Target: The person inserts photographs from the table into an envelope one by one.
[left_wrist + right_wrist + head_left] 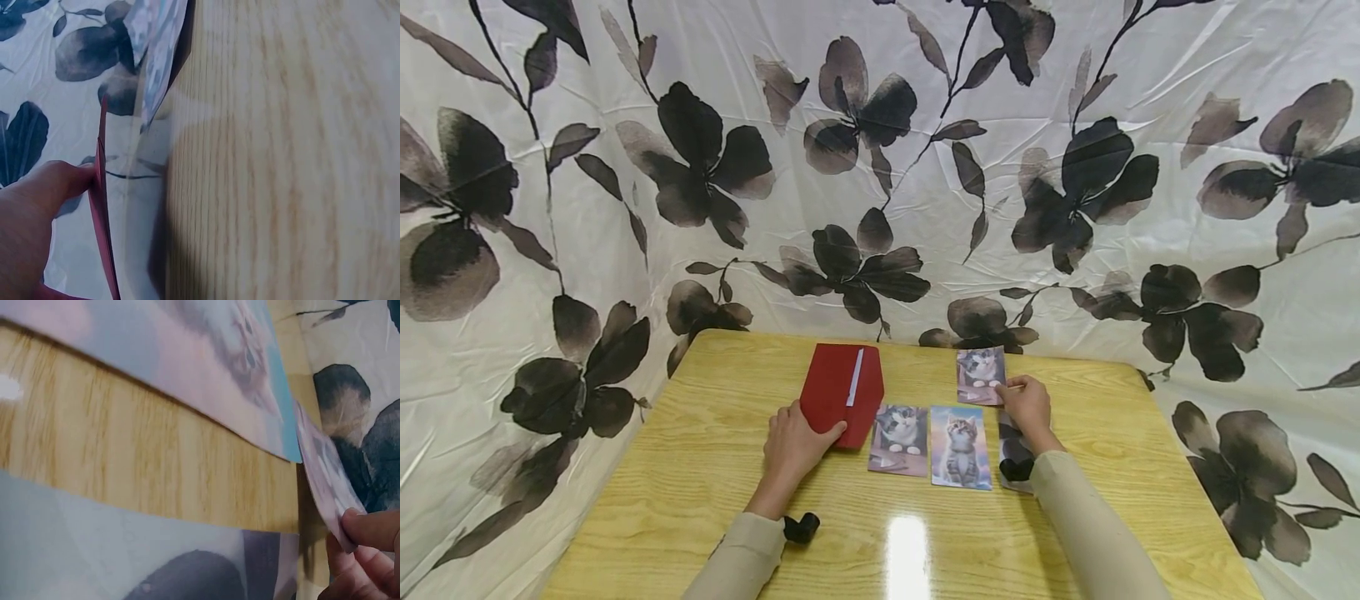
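Note:
My left hand (pixel 793 446) grips a red envelope (pixel 829 383), its thumb across the near corner; a pale strip (pixel 855 377) shows on the envelope's face. In the left wrist view the envelope (pixel 102 200) appears edge-on beside the thumb. With thumb and fingers, my right hand (pixel 1030 408) pinches the lower right corner of a cat picture card (pixel 977 371). The right wrist view shows this card (pixel 322 465) tilted up. Below it lie a grey-and-white cat card (pixel 898 442), a tabby kitten card (pixel 961 454) and a third card (pixel 1006 425), partly hidden by my right wrist.
The yellow wood-grain table (pixel 700 467) has its far edge close behind the envelope and the held card. A white curtain (pixel 925 217) with dark flowers hangs behind and at both sides. Each wrist wears a small black camera (pixel 802 528).

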The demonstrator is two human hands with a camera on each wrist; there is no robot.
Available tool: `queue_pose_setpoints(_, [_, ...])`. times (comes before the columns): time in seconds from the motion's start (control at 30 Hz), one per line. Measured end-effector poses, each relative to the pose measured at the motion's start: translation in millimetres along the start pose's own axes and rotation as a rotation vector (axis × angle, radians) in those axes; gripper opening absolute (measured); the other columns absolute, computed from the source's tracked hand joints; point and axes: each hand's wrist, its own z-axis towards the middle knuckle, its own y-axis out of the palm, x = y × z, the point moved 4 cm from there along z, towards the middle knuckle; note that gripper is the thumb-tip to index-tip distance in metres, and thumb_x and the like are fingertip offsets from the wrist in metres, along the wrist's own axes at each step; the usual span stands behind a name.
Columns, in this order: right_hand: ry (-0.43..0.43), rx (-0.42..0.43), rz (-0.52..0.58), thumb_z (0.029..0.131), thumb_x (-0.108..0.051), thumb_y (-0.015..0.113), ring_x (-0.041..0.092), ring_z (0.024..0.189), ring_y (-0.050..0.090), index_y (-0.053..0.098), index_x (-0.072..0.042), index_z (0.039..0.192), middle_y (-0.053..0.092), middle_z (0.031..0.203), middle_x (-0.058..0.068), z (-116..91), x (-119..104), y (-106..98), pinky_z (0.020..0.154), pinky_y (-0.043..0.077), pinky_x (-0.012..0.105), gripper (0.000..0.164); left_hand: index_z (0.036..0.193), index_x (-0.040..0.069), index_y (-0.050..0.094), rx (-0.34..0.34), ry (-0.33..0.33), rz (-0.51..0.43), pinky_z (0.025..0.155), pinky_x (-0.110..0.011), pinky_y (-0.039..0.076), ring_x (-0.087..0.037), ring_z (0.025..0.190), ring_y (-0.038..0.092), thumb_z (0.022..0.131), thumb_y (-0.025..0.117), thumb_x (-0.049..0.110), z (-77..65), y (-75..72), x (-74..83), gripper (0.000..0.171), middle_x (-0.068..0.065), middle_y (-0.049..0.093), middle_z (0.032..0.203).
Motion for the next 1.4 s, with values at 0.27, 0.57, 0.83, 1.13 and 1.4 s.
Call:
queue_pose_setpoints(0.27, [0.039,-0.052,0.112,0.097,-0.026,0.081,0.015,0.066,0.061,0.078,-0.002,0.113,0.076,0.102,0.014,0,-2,0,0.057,0.047,0.029,0.029,0.151,-0.009,0.045,0.001,0.003,0.003,0.089,-0.063,0.055,-0.043,0.120,0.053,0.086,0.083,0.059,-1.1,1.5,0.8,0.102,-0.028,0.057,0.134])
queue_pose_setpoints(0.57, [0.105,-0.168,0.263,0.100,-0.024,0.079,0.017,0.069,0.070,0.076,0.000,0.124,0.078,0.093,0.007,-2,-4,2,0.056,0.051,0.028,0.034,0.150,-0.010,0.047,0.009,0.005,0.014,0.086,-0.063,0.055,-0.042,0.118,0.054,0.087,0.082,0.059,-0.9,0.2,2.2,0.100,-0.028,0.058,0.132])
queue_pose_setpoints(0.83, [0.111,-0.201,0.392,0.098,-0.024,0.081,0.012,0.059,0.052,0.076,0.001,0.123,0.071,0.077,-0.005,-16,-15,8,0.057,0.047,0.028,0.035,0.149,-0.010,0.048,0.017,0.005,0.019,0.085,-0.062,0.056,-0.042,0.117,0.054,0.087,0.083,0.058,-1.1,1.6,3.1,0.098,-0.028,0.058,0.130])
queue_pose_setpoints(1.13, [0.057,-0.242,0.369,0.098,-0.026,0.082,0.016,0.067,0.056,0.077,-0.002,0.120,0.072,0.078,-0.004,-30,-33,21,0.057,0.039,0.029,0.034,0.150,-0.009,0.047,0.027,-0.001,0.020,0.086,-0.064,0.055,-0.042,0.117,0.054,0.086,0.083,0.059,0.3,0.4,4.0,0.100,-0.028,0.058,0.131])
queue_pose_setpoints(1.4, [0.042,-0.295,0.361,0.098,-0.030,0.081,0.027,0.083,0.064,0.078,-0.005,0.120,0.077,0.094,0.001,-43,-44,35,0.074,0.050,0.038,0.033,0.151,-0.009,0.046,0.008,-0.009,0.034,0.086,-0.066,0.055,-0.042,0.118,0.054,0.086,0.083,0.062,-0.2,3.4,2.7,0.103,-0.027,0.058,0.132])
